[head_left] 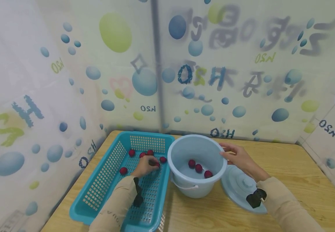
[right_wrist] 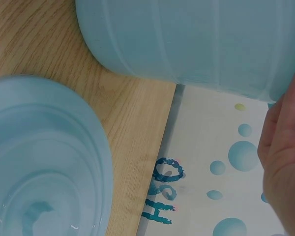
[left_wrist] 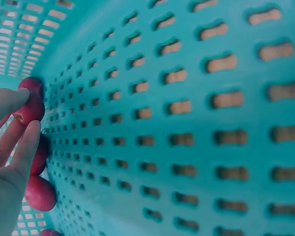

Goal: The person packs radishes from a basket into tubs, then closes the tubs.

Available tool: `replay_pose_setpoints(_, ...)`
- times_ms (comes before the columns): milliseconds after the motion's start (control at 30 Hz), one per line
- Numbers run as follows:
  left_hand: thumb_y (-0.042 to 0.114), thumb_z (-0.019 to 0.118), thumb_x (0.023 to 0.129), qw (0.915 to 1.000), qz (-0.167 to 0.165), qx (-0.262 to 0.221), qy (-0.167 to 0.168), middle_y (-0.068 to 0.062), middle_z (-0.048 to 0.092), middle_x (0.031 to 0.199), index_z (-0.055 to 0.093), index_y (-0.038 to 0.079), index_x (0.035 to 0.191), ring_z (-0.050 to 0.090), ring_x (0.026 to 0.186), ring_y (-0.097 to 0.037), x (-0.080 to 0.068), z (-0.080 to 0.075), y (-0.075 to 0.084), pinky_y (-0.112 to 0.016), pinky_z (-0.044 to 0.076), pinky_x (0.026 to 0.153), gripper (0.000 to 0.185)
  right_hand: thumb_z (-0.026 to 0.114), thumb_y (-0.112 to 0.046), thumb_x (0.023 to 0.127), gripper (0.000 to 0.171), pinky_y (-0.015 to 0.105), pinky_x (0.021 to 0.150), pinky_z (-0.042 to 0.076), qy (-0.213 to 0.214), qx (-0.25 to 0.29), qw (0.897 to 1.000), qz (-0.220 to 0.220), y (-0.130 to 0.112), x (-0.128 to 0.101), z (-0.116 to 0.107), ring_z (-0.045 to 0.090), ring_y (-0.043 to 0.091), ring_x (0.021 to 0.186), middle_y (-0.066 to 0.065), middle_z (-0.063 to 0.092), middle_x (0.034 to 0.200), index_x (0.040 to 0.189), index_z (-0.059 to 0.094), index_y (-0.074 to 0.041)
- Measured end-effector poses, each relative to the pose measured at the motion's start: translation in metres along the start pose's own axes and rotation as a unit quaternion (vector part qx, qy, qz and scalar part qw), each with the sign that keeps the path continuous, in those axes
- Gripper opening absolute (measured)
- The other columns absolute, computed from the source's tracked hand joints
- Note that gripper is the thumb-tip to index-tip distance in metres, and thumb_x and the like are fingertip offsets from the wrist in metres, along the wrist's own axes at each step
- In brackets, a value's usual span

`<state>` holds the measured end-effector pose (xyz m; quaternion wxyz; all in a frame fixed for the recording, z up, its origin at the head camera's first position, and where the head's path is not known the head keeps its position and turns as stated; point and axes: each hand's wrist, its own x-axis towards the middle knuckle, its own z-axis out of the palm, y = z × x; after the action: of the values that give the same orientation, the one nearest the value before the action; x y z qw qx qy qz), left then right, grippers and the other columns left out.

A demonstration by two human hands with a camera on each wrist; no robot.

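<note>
In the head view my left hand (head_left: 145,166) reaches into a turquoise basket (head_left: 78,206) and pinches a dark red plum (left_wrist: 30,109) between thumb and fingers. Several other plums (head_left: 123,170) lie on the basket floor, some close beside this hand. My right hand (head_left: 240,159) holds the rim of a light blue bucket (head_left: 196,187) at its right side. Its fingers lie along the outer wall in the right wrist view. Inside the bucket three plums (head_left: 198,168) are visible. The bucket stands upright, touching or nearly touching the basket.
A round light blue lid (head_left: 237,182) with a knob lies on the wooden table (head_left: 289,174), right of the bucket and partly under my right forearm. The bucket's handle (head_left: 184,187) hangs down at the front. A patterned wall covering (head_left: 242,80) rises behind the table.
</note>
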<state>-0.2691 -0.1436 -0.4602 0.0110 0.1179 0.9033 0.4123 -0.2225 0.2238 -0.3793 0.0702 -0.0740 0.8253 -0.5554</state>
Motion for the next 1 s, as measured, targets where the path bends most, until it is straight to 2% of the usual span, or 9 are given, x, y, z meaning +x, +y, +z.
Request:
replay_pose_setpoints(233, 0.001, 0.066, 0.073, 0.9997, -0.002, -0.019, 0.014, -0.004, 0.062, 0.084, 0.064, 0.002, 0.092, 0.059, 0.081, -0.019, 0.0, -0.011, 0.002, -0.037, 0.048, 0.074, 0.019, 0.057, -0.03, 0.086, 0.059, 0.036, 0.077, 0.05, 0.002, 0.0, 1.0, 0.003, 0.0, 0.0, 0.001, 0.054, 0.029, 0.097, 0.021, 0.046, 0.116, 0.135, 0.034, -0.005)
replay_pose_setpoints(600, 0.002, 0.066, 0.075, 0.9991, 0.007, -0.03, 0.028, -0.007, 0.065, 0.091, 0.064, 0.001, 0.099, 0.06, 0.086, -0.021, -0.001, -0.039, 0.021, -0.036, 0.049, 0.074, 0.024, 0.057, -0.031, 0.086, 0.06, 0.036, 0.077, 0.05, 0.004, -0.003, 1.0, 0.005, -0.002, -0.002, 0.001, 0.054, 0.029, 0.097, 0.021, 0.046, 0.116, 0.135, 0.033, -0.005)
replay_pose_setpoints(800, 0.006, 0.066, 0.075, 0.999, 0.01, -0.04, 0.018, -0.007, 0.065, 0.091, 0.065, 0.004, 0.101, 0.059, 0.086, -0.021, -0.005, -0.052, 0.032, -0.036, 0.049, 0.075, 0.025, 0.057, -0.03, 0.086, 0.06, 0.036, 0.076, 0.05, 0.004, -0.006, 1.0, 0.005, -0.002, -0.001, 0.001, 0.054, 0.029, 0.097, 0.021, 0.046, 0.116, 0.135, 0.033, -0.005)
replay_pose_setpoints(1000, 0.008, 0.065, 0.078, 0.9988, 0.012, -0.047, -0.006, -0.005, 0.064, 0.094, 0.063, 0.004, 0.103, 0.058, 0.09, -0.02, -0.009, -0.058, 0.042, -0.036, 0.048, 0.077, 0.026, 0.056, -0.03, 0.087, 0.059, 0.036, 0.076, 0.05, 0.004, -0.008, 1.0, 0.008, -0.003, -0.002, 0.001, 0.054, 0.03, 0.098, 0.021, 0.046, 0.117, 0.135, 0.033, -0.004)
